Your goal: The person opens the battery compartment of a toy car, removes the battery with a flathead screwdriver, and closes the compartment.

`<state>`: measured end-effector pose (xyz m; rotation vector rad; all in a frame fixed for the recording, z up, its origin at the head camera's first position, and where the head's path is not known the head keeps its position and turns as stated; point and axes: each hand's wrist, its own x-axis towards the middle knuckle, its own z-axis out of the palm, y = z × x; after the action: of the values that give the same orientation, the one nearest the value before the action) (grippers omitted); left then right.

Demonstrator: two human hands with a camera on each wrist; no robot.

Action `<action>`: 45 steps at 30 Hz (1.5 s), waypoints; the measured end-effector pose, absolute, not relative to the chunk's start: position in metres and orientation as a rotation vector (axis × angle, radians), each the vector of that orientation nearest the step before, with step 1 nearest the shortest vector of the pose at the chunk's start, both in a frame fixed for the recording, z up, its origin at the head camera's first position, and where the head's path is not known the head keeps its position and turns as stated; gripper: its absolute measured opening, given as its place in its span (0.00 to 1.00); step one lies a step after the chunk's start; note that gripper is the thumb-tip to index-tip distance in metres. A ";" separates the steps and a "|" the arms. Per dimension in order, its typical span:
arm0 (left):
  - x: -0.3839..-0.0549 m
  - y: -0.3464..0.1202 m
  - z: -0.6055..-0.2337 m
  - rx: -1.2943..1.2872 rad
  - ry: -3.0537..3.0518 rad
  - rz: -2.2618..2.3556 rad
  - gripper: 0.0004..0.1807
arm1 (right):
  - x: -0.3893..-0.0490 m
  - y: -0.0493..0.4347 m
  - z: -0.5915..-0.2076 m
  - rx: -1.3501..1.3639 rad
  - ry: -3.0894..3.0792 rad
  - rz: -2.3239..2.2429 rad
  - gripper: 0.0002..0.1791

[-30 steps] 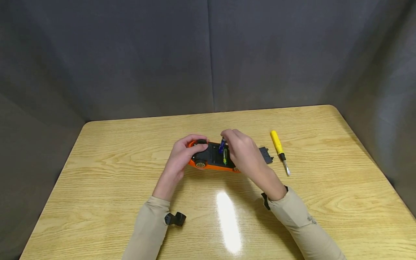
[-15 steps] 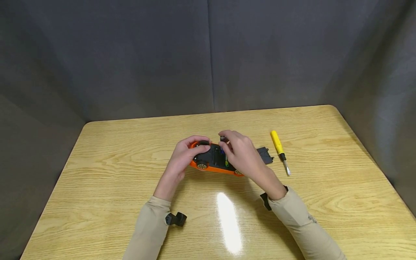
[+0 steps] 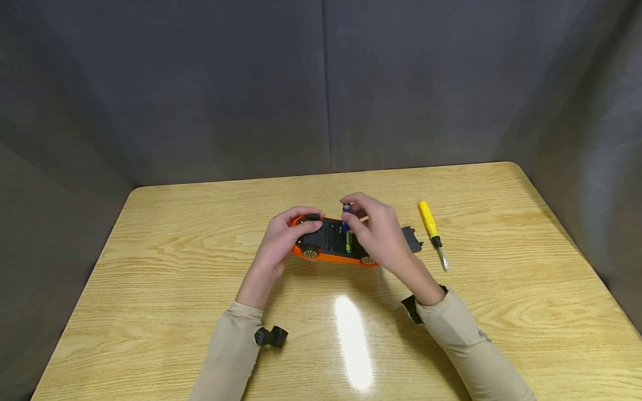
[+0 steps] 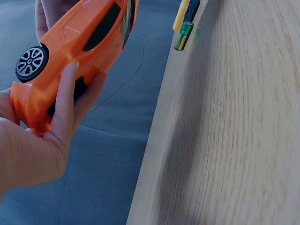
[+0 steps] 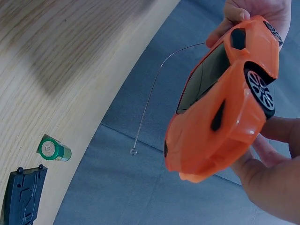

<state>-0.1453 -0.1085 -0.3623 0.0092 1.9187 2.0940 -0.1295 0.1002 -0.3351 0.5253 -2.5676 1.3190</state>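
Note:
An orange toy car (image 3: 335, 257) is held up with its black underside facing the head camera. My left hand (image 3: 283, 236) grips one end of it, thumb across the underside and fingers along the body. In the open battery compartment (image 3: 332, 238) lies a green battery (image 3: 348, 243). Between thumb and fingertips my right hand (image 3: 378, 228) pinches a blue-purple battery (image 3: 346, 213), standing nearly upright over the compartment. Both wrist views show the car's orange body (image 4: 77, 35) from beneath, and the held battery is hidden there.
On the wooden table (image 3: 175, 267), a black battery cover (image 3: 412, 239) lies right of the car, with a yellow-handled screwdriver (image 3: 429, 223) beyond it. Another green battery (image 5: 55, 150) lies near the cover. A thin wire antenna (image 5: 154, 84) hangs from the car.
The blue-purple battery has gone from tilted at the compartment to more upright, and my right hand's fingers have shifted around it. The car rocked slightly; my left hand keeps its grip.

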 end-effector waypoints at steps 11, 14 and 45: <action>-0.146 -0.111 -0.361 0.009 1.929 2.105 0.18 | -0.131 0.103 -0.333 0.492 -2.533 1.409 0.13; -0.146 -0.112 -0.359 0.005 1.928 2.111 0.18 | -0.131 0.104 -0.332 0.485 -2.515 1.432 0.13; -0.151 -0.127 -0.357 -0.062 1.910 2.198 0.17 | -0.147 0.126 -0.337 0.209 -2.285 1.973 0.13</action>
<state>-0.1510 -0.1268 -0.3567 -0.0623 1.9097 2.1981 -0.1467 0.1258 -0.3371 0.2092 -2.2853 1.9727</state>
